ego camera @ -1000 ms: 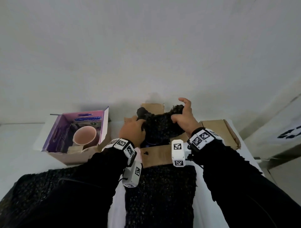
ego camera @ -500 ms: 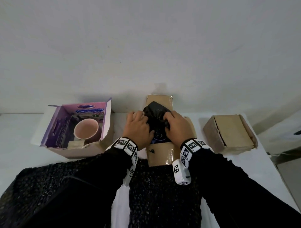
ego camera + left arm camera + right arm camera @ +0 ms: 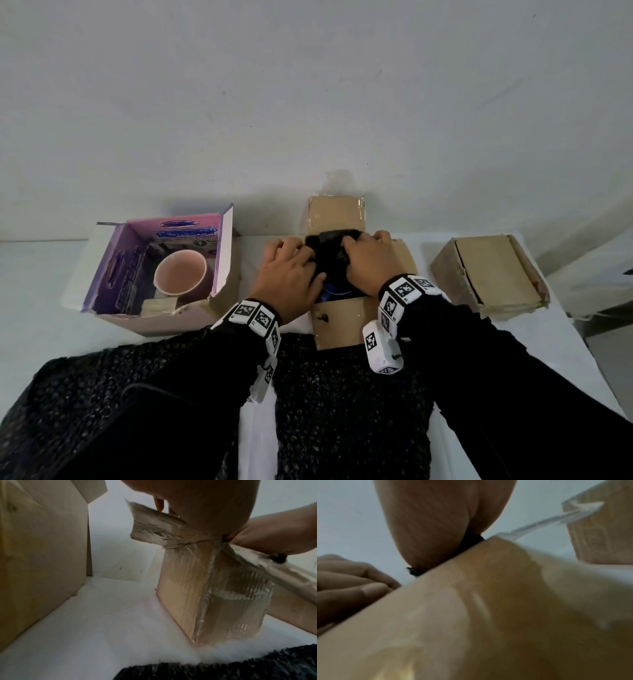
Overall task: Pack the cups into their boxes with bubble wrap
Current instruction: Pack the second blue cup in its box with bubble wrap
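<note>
An open brown cardboard box (image 3: 342, 320) stands in the middle of the table, flaps spread. A bundle of black bubble wrap (image 3: 329, 248) sits in its mouth, with a bit of blue (image 3: 334, 293) showing under it; what is wrapped inside is hidden. My left hand (image 3: 294, 263) grips the bundle from the left with curled fingers. My right hand (image 3: 363, 260) grips it from the right. In the left wrist view my palm sits over the taped box (image 3: 205, 601). A pink cup (image 3: 181, 277) stands unwrapped in the open purple box (image 3: 222, 246) at the left.
A shut brown box (image 3: 489, 274) lies at the right. A sheet of black bubble wrap (image 3: 342, 394) covers the table in front of me, under my forearms. The wall rises just behind the boxes. The table edge runs along the right.
Both hands have brought the black bundle down from above the box into its mouth and have closed in over it.
</note>
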